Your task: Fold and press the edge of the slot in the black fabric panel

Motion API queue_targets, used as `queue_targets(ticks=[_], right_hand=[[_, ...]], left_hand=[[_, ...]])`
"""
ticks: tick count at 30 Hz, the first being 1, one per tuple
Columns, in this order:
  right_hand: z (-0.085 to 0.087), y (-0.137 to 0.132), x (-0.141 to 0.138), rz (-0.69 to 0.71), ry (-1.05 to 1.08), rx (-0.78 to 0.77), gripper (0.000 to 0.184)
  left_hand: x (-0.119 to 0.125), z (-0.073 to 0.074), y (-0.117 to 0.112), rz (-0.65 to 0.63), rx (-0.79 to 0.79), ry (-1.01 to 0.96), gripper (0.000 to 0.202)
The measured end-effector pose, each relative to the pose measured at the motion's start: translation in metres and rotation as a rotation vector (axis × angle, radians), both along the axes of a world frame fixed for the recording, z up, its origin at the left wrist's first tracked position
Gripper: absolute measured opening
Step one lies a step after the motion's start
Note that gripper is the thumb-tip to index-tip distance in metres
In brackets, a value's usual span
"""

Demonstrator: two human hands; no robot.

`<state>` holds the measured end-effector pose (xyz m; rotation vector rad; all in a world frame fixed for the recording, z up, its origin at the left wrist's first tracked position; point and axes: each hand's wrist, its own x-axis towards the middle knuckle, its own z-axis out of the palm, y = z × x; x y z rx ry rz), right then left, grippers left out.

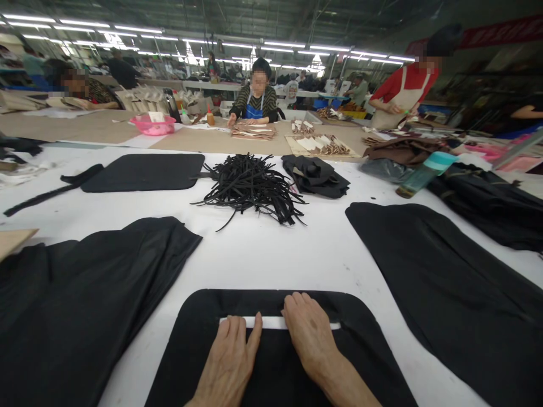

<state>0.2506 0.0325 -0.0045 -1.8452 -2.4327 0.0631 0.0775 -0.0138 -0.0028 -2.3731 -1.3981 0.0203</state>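
Observation:
In front of me a black panel with rounded corners (365,339) lies flat on the white table (271,254). A long narrow white band (274,323) runs across its upper part; whether it is a strip or a slot showing the table, I cannot tell. My left hand (229,356) rests on the panel, fingertips at the band's left part and thumb spread to the right. My right hand (311,333) lies across the band's right part, fingers stretched onto the black material beyond it. Neither hand visibly grips anything.
Black material lies left (85,294) and right (445,294). Farther back are a second black panel (146,172), a heap of black strips (254,186), folded black pieces (316,175) and a teal-lidded bottle (426,175). Several people work beyond, one in a blue apron (254,110).

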Motion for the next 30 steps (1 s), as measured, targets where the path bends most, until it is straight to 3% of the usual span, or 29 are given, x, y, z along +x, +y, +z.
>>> queue_targets(ticks=[8, 12, 19, 25, 30], right_hand=[[-0.004, -0.002, 0.002, 0.026, 0.0, 0.061, 0.02], [-0.007, -0.002, 0.004, 0.044, 0.018, 0.079, 0.02], [-0.012, -0.003, 0.005, 0.041, 0.03, 0.142, 0.015], [-0.013, -0.002, 0.007, 0.077, 0.024, 0.18, 0.017], [-0.01, 0.0, 0.007, 0.086, 0.043, 0.16, 0.018]], left_hand=[[0.018, 0.009, 0.013, -0.014, -0.129, 0.092, 0.066], [0.016, 0.008, 0.016, -0.025, -0.155, 0.098, 0.067], [-0.025, -0.003, 0.008, 0.033, -0.095, -0.033, 0.05], [-0.063, -0.008, 0.001, 0.064, -0.086, -0.048, 0.053], [-0.066, 0.004, 0.002, 0.157, -0.137, -0.109, 0.06]])
